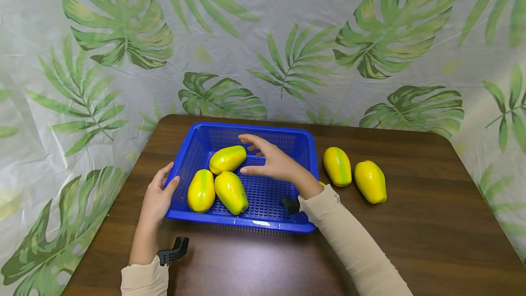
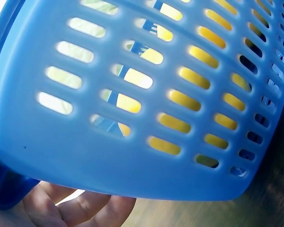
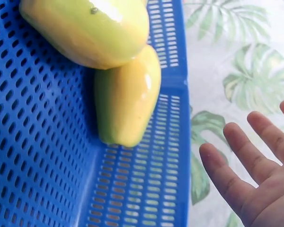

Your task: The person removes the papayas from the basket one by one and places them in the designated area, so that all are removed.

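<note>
A blue plastic basket (image 1: 246,223) with slotted walls stands on the table. Three glossy yellow-green papayas lie in its left half: one at the back (image 1: 227,159), one at left (image 1: 201,191) and one in front (image 1: 231,192). My left hand (image 1: 158,195) grips the basket's left rim, thumb on top; curled fingers (image 2: 92,208) show at the rim in the left wrist view. Over the basket's middle, my right hand (image 1: 273,161) hovers with spread fingers and holds nothing. The right wrist view shows that hand (image 3: 260,175) apart from two papayas (image 3: 128,99).
Right of the basket, two more papayas lie on the brown table (image 1: 431,204), one nearer the basket (image 1: 337,166) and one farther right (image 1: 370,182). A yellow sliver (image 1: 322,183) shows beside my right wrist. Behind hangs a leaf-patterned cloth (image 1: 296,49).
</note>
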`<control>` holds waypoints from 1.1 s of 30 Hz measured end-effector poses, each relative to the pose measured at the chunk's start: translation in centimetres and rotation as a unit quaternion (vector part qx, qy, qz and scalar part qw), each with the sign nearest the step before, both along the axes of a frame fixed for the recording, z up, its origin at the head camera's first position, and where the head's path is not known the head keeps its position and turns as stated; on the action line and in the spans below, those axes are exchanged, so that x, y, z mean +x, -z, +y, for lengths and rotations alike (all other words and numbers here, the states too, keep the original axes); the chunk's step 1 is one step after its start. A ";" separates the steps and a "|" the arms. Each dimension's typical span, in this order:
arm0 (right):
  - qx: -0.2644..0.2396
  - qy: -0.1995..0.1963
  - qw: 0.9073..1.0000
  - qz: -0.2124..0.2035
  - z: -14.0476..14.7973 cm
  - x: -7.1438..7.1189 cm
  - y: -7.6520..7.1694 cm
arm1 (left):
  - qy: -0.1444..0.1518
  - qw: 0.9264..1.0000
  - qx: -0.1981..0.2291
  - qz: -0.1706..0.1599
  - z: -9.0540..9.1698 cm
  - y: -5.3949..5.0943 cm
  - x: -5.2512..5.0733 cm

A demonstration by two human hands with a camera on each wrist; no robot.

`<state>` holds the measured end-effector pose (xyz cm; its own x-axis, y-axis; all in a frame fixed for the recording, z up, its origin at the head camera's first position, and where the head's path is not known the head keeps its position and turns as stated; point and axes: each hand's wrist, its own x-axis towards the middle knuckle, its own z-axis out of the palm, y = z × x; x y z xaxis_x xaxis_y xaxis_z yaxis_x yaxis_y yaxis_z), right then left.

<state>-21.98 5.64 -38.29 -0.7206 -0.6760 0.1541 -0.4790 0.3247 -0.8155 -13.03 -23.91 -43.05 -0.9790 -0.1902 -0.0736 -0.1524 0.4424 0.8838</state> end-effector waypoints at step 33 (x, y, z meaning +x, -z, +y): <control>0.165 -0.082 0.983 -0.021 -3.6 0.0 4.4 | -0.003 1.000 0.002 -0.002 0.0 -0.1 0.0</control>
<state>-22.02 2.05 -42.65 -0.5985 -0.7920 -0.1206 -0.5149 0.4957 -0.6994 -12.99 -23.88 -42.94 -0.9776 -0.1954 -0.0789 -0.1590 0.4383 0.8847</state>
